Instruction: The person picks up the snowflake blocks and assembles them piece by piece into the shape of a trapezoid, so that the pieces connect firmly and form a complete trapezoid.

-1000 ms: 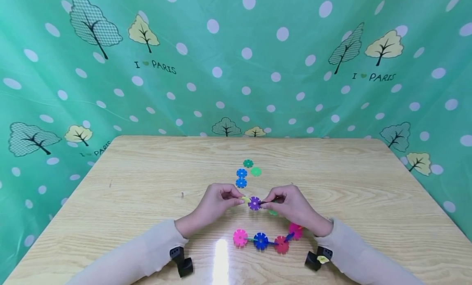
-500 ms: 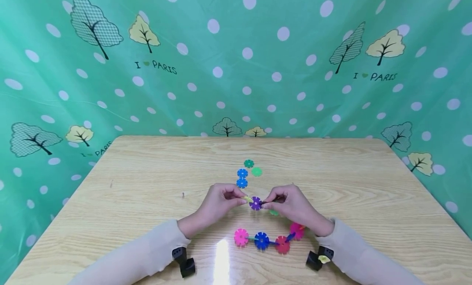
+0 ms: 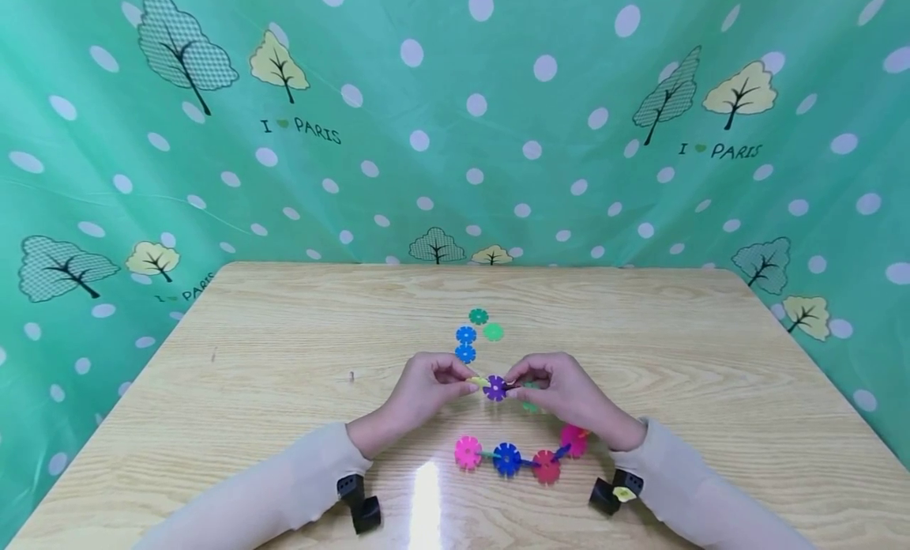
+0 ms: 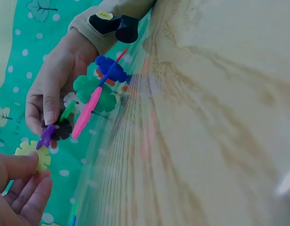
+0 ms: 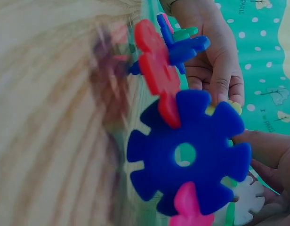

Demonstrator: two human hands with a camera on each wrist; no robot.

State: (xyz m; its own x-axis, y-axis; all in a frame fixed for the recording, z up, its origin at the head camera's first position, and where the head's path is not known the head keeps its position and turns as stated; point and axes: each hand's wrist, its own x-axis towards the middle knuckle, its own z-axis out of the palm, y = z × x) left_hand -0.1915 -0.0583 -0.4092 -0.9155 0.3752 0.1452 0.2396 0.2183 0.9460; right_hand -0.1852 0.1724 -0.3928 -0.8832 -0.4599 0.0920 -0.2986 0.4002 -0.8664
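Observation:
My left hand [image 3: 426, 386] pinches a yellow snowflake disc [image 4: 26, 148] between thumb and fingers. Its edge meets a purple snowflake disc [image 3: 495, 388]; whether the slots are fully joined I cannot tell. On the purple disc's other side, my right hand [image 3: 562, 388] pinches a black snowflake disc [image 4: 64, 128]. From there a linked chain of discs curves below the right hand toward me, partly hidden by it. The chain includes a red disc [image 3: 547, 466], a blue disc [image 5: 187, 153] and a pink disc [image 3: 468, 453] at its free end.
Beyond my hands lie loose discs: a dark green one [image 3: 479, 317], a light green one [image 3: 494, 331] and two blue discs [image 3: 465, 353]. The wooden table [image 3: 284, 313] ends against a green dotted cloth [image 3: 455, 139]. Black wrist cameras hang below both sleeves.
Both hands keep their pinch with only small motion. The purple disc has shifted slightly right and up, and the chain's near part has risen a little.

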